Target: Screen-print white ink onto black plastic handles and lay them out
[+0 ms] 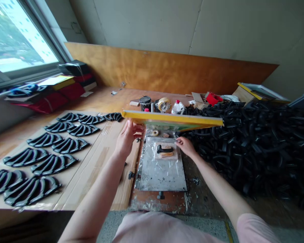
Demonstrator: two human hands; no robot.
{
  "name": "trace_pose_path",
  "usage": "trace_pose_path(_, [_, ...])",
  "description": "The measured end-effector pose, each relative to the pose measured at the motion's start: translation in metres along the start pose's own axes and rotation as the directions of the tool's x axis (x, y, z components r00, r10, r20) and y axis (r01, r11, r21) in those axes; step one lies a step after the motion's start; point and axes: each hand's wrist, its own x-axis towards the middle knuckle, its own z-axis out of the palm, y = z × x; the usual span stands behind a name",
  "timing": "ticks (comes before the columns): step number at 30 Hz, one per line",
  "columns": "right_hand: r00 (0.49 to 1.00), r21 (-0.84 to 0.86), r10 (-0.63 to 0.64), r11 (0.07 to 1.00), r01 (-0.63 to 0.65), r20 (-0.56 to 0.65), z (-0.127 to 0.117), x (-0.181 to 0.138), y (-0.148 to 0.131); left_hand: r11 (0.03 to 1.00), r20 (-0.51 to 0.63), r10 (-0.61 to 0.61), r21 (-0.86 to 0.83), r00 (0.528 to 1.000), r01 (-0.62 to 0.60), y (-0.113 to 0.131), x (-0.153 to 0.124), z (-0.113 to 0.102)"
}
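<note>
My left hand (128, 136) grips the underside of a yellow-framed printing screen (172, 120), which is lifted above a metal base plate (162, 170). On the plate, a small black curved part (164, 149) rests in a wooden jig (166, 154) under clear film. My right hand (185, 145) reaches under the raised screen, fingertips touching the right edge of the jig. What the fingers pinch, if anything, is too small to make out.
Rows of black curved parts (45, 158) lie on cardboard (96, 162) at the left. A large heap of the same black parts (255, 141) fills the right. Tape roll (164, 103), jars (145, 102) and a white bottle (177, 107) stand behind the screen. A window is far left.
</note>
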Motion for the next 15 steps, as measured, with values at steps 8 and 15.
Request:
trace_pose_path(8, [0.973, -0.170, -0.178, 0.965, 0.201, 0.144, 0.039, -0.044, -0.061, 0.807, 0.104, -0.580, -0.063, 0.808, 0.587, -0.104, -0.073, 0.017])
trace_pose_path(15, [0.882, -0.166, -0.404, 0.878, 0.448, 0.242, 0.025, -0.118, -0.094, 0.773, -0.045, -0.633, -0.096, 0.773, 0.628, -0.147, -0.120, -0.037])
